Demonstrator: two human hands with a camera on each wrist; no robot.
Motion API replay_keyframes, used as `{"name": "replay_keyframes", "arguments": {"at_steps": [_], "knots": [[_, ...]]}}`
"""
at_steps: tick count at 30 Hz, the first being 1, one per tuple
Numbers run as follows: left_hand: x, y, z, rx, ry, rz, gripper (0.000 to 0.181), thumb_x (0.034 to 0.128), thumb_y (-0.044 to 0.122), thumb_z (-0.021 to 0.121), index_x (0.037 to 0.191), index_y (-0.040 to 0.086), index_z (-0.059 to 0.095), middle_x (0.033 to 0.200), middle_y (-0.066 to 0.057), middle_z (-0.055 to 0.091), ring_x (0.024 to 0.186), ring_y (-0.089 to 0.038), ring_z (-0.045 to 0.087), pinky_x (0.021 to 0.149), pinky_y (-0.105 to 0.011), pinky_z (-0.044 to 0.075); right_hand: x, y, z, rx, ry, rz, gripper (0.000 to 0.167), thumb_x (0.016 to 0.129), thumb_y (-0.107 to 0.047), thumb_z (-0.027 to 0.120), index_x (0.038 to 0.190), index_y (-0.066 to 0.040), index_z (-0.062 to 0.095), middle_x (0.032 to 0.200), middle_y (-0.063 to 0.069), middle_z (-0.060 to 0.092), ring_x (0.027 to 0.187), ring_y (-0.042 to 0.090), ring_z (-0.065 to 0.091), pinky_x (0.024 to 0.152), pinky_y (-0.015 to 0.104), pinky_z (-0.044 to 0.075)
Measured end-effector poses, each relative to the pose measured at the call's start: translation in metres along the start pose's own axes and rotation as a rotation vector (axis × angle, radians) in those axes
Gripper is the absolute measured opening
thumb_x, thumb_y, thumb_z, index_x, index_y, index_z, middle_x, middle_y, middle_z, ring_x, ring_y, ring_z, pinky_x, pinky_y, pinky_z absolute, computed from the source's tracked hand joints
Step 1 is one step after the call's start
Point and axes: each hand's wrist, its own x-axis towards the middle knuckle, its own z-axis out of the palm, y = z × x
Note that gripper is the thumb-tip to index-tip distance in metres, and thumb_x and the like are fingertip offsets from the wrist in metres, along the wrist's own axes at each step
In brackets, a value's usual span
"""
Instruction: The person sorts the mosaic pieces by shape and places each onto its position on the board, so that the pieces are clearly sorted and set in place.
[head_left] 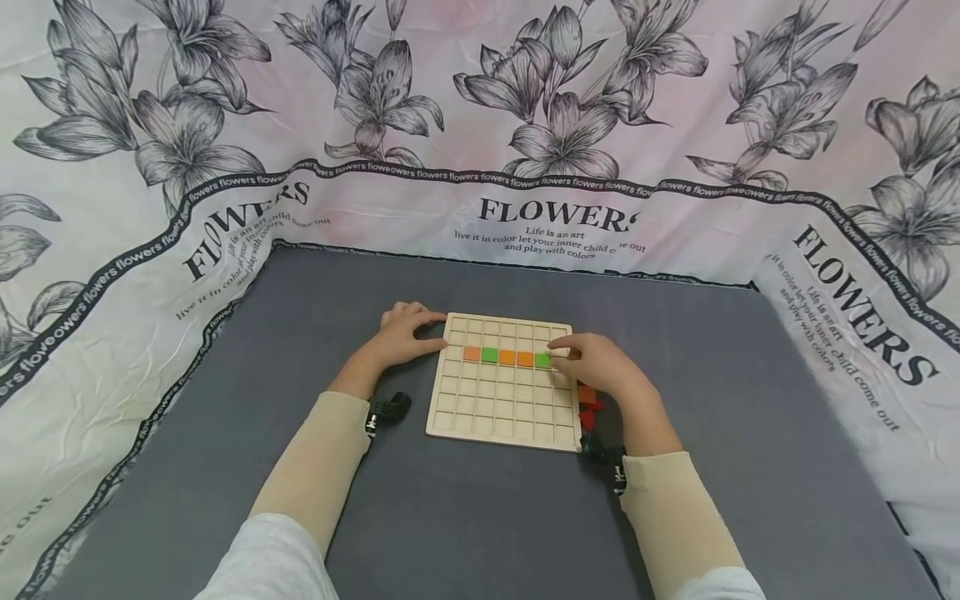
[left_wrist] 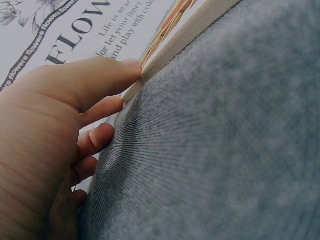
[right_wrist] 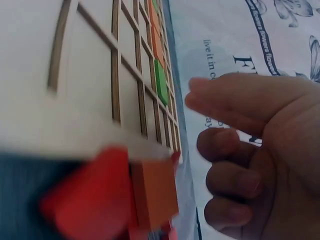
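A square wooden grid board [head_left: 502, 400] lies on the grey surface. One row across it holds an orange-pink tile [head_left: 472, 354], a green tile [head_left: 489, 356], two orange tiles [head_left: 516, 358] and another green tile [head_left: 542, 361] [right_wrist: 161, 82]. My left hand [head_left: 401, 336] [left_wrist: 65, 120] rests at the board's left edge, thumb and index fingertips touching its side. Over the right part of the board is my right hand [head_left: 600, 362] [right_wrist: 250, 155], thumb and index extended beside the last green tile, the other fingers loosely bent. No piece shows between its fingers.
Against the board's right side lie an orange block [head_left: 587, 395] [right_wrist: 155, 192] and red pieces [head_left: 587, 418] [right_wrist: 92, 195], partly below my right hand and wrist. A white flower-printed cloth [head_left: 555, 225] borders the grey surface at the back and sides.
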Motion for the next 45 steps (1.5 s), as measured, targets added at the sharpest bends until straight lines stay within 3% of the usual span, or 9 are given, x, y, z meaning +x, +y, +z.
{"name": "replay_keyframes", "arguments": {"at_steps": [6,15,26,34,45], "knots": [[-0.001,0.0,-0.002,0.004,-0.006,0.0,0.059,0.0955,0.046,0.072,0.146,0.017,0.06,0.126,-0.008,0.056,0.125,-0.032,0.038,0.105,-0.053,0.024,-0.012,0.011,-0.004,0.055,0.049,-0.081,0.036,0.101,-0.021,0.068,0.133,-0.006,0.068,0.076,0.005,0.049,0.063,0.02,0.043,0.061,0.036,0.039],[-0.003,-0.002,-0.002,-0.004,-0.004,-0.004,0.06,0.0953,0.047,0.072,0.146,0.017,0.061,0.126,-0.008,0.056,0.125,-0.031,0.038,0.104,-0.052,0.024,-0.031,0.029,-0.005,0.145,0.042,-0.074,0.025,0.098,-0.019,0.072,0.119,-0.006,0.072,0.076,0.004,0.046,0.064,0.019,0.04,0.059,0.033,0.035],[-0.004,-0.004,-0.003,-0.003,0.005,-0.007,0.061,0.095,0.047,0.072,0.146,0.015,0.06,0.126,-0.009,0.056,0.126,-0.032,0.038,0.105,-0.053,0.023,-0.048,0.046,-0.005,0.06,-0.031,-0.066,0.025,0.089,-0.015,0.081,0.108,-0.008,0.066,0.075,0.003,0.046,0.067,0.019,0.045,0.065,0.035,0.038],[-0.003,-0.003,-0.003,-0.009,0.007,-0.01,0.06,0.0949,0.046,0.073,0.145,0.017,0.061,0.125,-0.009,0.056,0.126,-0.032,0.038,0.105,-0.055,0.023,-0.049,0.048,0.003,-0.015,-0.007,-0.052,0.022,0.091,-0.014,0.078,0.107,-0.01,0.064,0.072,0.001,0.045,0.062,0.017,0.043,0.063,0.034,0.036],[0.0,0.0,0.0,-0.009,0.004,-0.011,0.06,0.0949,0.047,0.073,0.146,0.017,0.061,0.126,-0.009,0.056,0.126,-0.032,0.039,0.106,-0.054,0.023,-0.057,0.046,-0.008,0.013,0.039,-0.024,0.022,0.09,-0.011,0.074,0.109,-0.007,0.065,0.077,0.004,0.046,0.067,0.019,0.044,0.062,0.036,0.037]]}}
